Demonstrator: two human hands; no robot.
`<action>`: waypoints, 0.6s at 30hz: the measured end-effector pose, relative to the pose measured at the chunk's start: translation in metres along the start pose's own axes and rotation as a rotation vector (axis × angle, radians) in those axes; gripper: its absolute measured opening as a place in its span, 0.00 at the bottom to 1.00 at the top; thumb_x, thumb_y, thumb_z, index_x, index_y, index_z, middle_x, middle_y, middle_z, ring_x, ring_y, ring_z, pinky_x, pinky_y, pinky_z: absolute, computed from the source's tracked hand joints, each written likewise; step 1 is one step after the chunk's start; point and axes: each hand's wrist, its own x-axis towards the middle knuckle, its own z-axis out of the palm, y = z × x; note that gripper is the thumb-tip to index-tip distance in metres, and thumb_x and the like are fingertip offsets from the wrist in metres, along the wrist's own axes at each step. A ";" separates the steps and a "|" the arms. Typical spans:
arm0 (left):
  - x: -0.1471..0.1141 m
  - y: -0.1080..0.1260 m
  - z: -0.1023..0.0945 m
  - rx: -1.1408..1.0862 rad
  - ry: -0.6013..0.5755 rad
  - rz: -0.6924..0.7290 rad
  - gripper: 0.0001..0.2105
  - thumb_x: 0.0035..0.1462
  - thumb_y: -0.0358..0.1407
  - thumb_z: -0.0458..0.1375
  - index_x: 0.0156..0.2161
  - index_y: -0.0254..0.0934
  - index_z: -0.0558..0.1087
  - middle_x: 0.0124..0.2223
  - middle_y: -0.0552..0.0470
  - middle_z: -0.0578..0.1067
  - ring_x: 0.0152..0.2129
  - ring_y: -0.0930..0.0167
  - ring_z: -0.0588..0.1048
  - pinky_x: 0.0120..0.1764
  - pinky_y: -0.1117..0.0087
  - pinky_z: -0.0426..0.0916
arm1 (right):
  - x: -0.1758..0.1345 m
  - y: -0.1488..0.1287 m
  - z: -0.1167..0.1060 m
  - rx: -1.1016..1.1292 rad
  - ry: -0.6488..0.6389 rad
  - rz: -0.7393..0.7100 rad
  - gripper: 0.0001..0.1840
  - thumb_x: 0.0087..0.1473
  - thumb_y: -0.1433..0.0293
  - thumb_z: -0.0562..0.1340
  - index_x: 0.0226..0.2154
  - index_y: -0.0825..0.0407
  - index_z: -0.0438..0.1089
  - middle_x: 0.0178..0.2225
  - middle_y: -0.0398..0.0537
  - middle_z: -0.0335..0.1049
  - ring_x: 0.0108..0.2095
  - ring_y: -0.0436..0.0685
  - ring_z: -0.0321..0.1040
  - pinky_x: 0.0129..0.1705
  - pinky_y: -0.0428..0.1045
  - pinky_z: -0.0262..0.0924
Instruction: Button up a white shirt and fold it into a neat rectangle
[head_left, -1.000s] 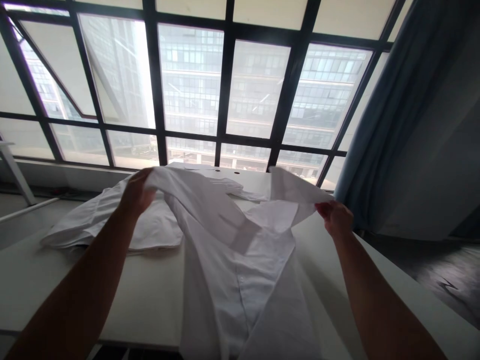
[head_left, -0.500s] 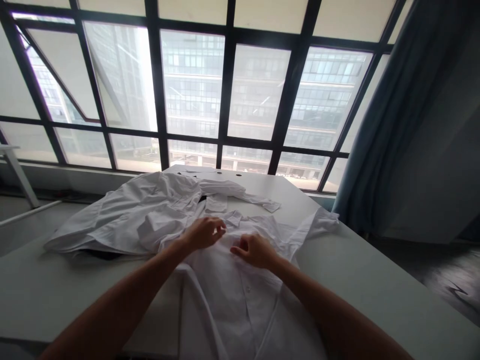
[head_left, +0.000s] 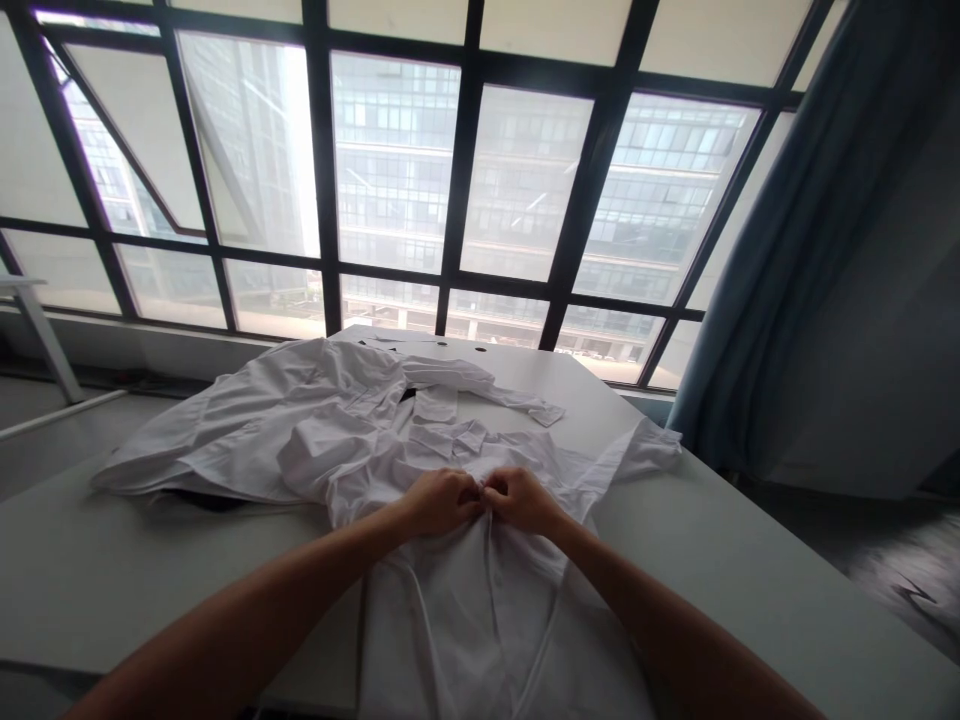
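Note:
A white button-up shirt (head_left: 457, 610) lies front side up before me, its collar pointing toward the window. On its button placket, a little below the collar (head_left: 454, 437), both hands meet. My left hand (head_left: 442, 500) is closed, pinching the shirt's front edge. Right beside it, my right hand (head_left: 521, 500) pinches the same placket with thumb and forefinger. The cloth puckers slightly between them. Whether a button is between the fingertips is hidden. One sleeve (head_left: 641, 450) stretches out to the right.
More white garments (head_left: 247, 420) lie crumpled at the left, with a folded white sleeve (head_left: 480, 378) behind the collar. They rest on a white table (head_left: 750, 580). Large framed windows (head_left: 397, 170) stand beyond it, a blue-grey curtain (head_left: 772, 300) at the right.
My hands have come together and down onto the shirt's placket. Before, they hovered apart with fingers loosely curled; now both pinch the cloth.

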 end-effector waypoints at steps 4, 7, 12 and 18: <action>0.001 0.001 0.004 -0.075 0.032 -0.075 0.10 0.56 0.37 0.57 0.36 0.36 0.80 0.33 0.50 0.80 0.30 0.68 0.76 0.33 0.72 0.63 | 0.002 0.008 -0.003 0.172 -0.097 0.107 0.06 0.46 0.73 0.59 0.22 0.53 0.70 0.16 0.41 0.68 0.17 0.50 0.64 0.19 0.43 0.55; 0.001 0.002 0.006 -0.085 0.046 -0.104 0.10 0.54 0.36 0.58 0.36 0.36 0.80 0.32 0.50 0.80 0.29 0.68 0.75 0.32 0.72 0.63 | 0.003 0.012 -0.003 0.159 -0.182 0.140 0.08 0.46 0.72 0.59 0.18 0.53 0.68 0.14 0.41 0.66 0.15 0.49 0.62 0.16 0.42 0.52; 0.000 0.005 0.004 -0.063 0.007 -0.141 0.09 0.53 0.35 0.58 0.37 0.36 0.80 0.32 0.51 0.79 0.29 0.69 0.75 0.32 0.72 0.63 | 0.002 0.013 -0.005 0.183 -0.217 0.159 0.08 0.45 0.72 0.59 0.18 0.53 0.66 0.15 0.39 0.65 0.14 0.47 0.61 0.15 0.41 0.52; -0.001 0.002 0.003 -0.164 0.003 -0.087 0.08 0.54 0.33 0.57 0.37 0.36 0.77 0.31 0.52 0.77 0.26 0.72 0.72 0.30 0.74 0.62 | 0.001 0.014 -0.005 0.117 -0.218 0.099 0.07 0.47 0.71 0.57 0.21 0.53 0.67 0.16 0.38 0.64 0.15 0.47 0.60 0.17 0.42 0.50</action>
